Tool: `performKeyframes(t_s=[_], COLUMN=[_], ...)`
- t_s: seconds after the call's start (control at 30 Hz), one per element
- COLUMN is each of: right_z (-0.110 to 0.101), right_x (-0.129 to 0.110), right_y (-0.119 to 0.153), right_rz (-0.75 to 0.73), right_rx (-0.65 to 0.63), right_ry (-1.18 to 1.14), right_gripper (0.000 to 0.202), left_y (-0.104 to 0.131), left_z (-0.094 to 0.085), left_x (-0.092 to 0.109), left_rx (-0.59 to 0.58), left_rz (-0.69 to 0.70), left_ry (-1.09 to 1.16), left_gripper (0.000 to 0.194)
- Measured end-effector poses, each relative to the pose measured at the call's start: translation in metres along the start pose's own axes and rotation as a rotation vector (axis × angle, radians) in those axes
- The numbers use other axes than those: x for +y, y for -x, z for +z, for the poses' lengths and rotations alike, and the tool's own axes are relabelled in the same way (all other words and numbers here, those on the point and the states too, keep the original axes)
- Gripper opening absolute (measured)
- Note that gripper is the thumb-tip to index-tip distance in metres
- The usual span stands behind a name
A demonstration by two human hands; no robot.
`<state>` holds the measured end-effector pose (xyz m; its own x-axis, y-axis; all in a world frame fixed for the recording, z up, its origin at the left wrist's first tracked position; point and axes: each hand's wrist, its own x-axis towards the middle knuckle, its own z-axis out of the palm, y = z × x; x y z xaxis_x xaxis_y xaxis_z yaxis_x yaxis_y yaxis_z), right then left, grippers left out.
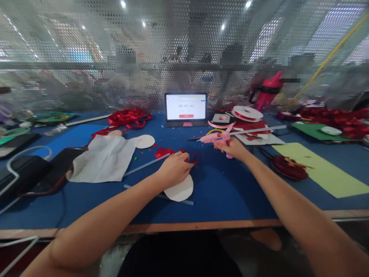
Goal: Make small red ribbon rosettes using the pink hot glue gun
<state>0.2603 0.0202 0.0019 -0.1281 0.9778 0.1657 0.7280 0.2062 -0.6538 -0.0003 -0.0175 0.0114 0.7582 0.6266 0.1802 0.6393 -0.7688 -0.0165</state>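
Note:
In the head view my right hand [233,148] is wrapped round the grip of a pink glue gun [211,137]. The gun's nozzle points left, and a long translucent glue stick [266,129] lies in line behind it. My left hand [176,167] is closed, its fingertips pinched together at small red bits. What they hold, if anything, is too small to make out. Below that hand lies a white rounded cutout [181,189], partly covered by it. Red shiny pieces [165,152] are heaped just beyond my left fingers.
A tablet [186,107] showing a timer stands at the back. Ribbon spools [247,113] sit at back right, red ribbon [127,117] at back left. White cloth [104,159] and a loose glue stick [147,164] lie left. A yellow sheet [331,169] and dark red pouch-like item [288,167] lie right.

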Motion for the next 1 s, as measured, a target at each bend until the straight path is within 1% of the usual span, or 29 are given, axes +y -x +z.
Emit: performKeyframes(t_s=[0.1, 0.17, 0.23, 0.3, 0.33, 0.37, 0.4, 0.43, 0.47, 0.5, 0.53, 0.57, 0.6, 0.63, 0.67, 0.73, 0.77, 0.87, 1.0], right_z=[0.005, 0.002, -0.005, -0.017, -0.024, -0.032, -0.039, -0.046, -0.050, -0.052, -0.051, -0.047, -0.040, -0.030, -0.020, 0.002, 0.011, 0.027, 0.031], right_x=[-0.001, -0.002, -0.002, 0.001, 0.002, 0.003, 0.003, 0.001, -0.002, -0.008, -0.015, -0.024, -0.033, -0.043, -0.051, -0.063, -0.066, -0.065, -0.057], right_y=[-0.001, 0.000, 0.003, 0.007, 0.011, 0.014, 0.018, 0.022, 0.026, 0.029, 0.032, 0.033, 0.034, 0.034, 0.033, 0.030, 0.029, 0.026, 0.027], right_rz=[-0.012, -0.066, -0.149, -0.205, -0.198, -0.166, -0.111, -0.044, -0.005, 0.004, -0.018, -0.082, -0.163, -0.243, -0.304, -0.383, -0.431, -0.519, -0.549], right_rx=[-0.056, -0.070, -0.042, 0.008, 0.024, 0.013, -0.016, -0.076, -0.178, -0.300, -0.411, -0.453, -0.463, -0.425, -0.353, -0.216, -0.188, -0.157, -0.151], right_ry=[0.156, 0.253, 0.355, 0.443, 0.483, 0.519, 0.553, 0.590, 0.607, 0.603, 0.569, 0.507, 0.452, 0.433, 0.461, 0.598, 0.670, 0.791, 0.799], right_gripper=[0.042, 0.043, 0.045, 0.048, 0.050, 0.051, 0.051, 0.052, 0.051, 0.050, 0.047, 0.041, 0.034, 0.028, 0.022, 0.016, 0.017, 0.018, 0.022], left_y=[0.000, 0.000, -0.001, -0.001, -0.001, -0.001, -0.001, -0.001, -0.001, -0.001, 0.000, 0.000, 0.000, 0.000, -0.001, -0.001, -0.002, -0.002, -0.002], left_z=[0.001, 0.000, 0.000, -0.001, -0.002, -0.002, -0.002, -0.001, -0.001, 0.000, 0.000, 0.000, 0.000, 0.000, -0.001, -0.001, -0.002, -0.002, 0.000], left_x=[0.000, 0.000, 0.001, 0.001, 0.001, 0.001, 0.001, 0.001, 0.001, 0.001, 0.001, 0.001, 0.001, 0.001, 0.001, 0.002, 0.002, 0.002, 0.001], left_rx=[0.006, 0.007, 0.001, -0.007, -0.009, -0.011, -0.011, -0.010, -0.007, -0.003, 0.000, 0.002, 0.002, -0.003, -0.011, -0.030, -0.035, -0.038, -0.027], left_rz=[-0.003, -0.002, -0.002, -0.005, -0.006, -0.006, -0.006, -0.006, -0.004, 0.000, 0.002, 0.003, -0.001, -0.007, -0.015, -0.028, -0.030, -0.021, -0.011], left_ry=[0.001, 0.001, 0.005, 0.008, 0.009, 0.010, 0.010, 0.011, 0.012, 0.012, 0.012, 0.011, 0.010, 0.007, 0.003, -0.003, -0.003, 0.000, 0.001], left_gripper=[0.033, 0.033, 0.032, 0.032, 0.032, 0.032, 0.032, 0.032, 0.032, 0.032, 0.032, 0.031, 0.031, 0.032, 0.032, 0.033, 0.034, 0.034, 0.033])
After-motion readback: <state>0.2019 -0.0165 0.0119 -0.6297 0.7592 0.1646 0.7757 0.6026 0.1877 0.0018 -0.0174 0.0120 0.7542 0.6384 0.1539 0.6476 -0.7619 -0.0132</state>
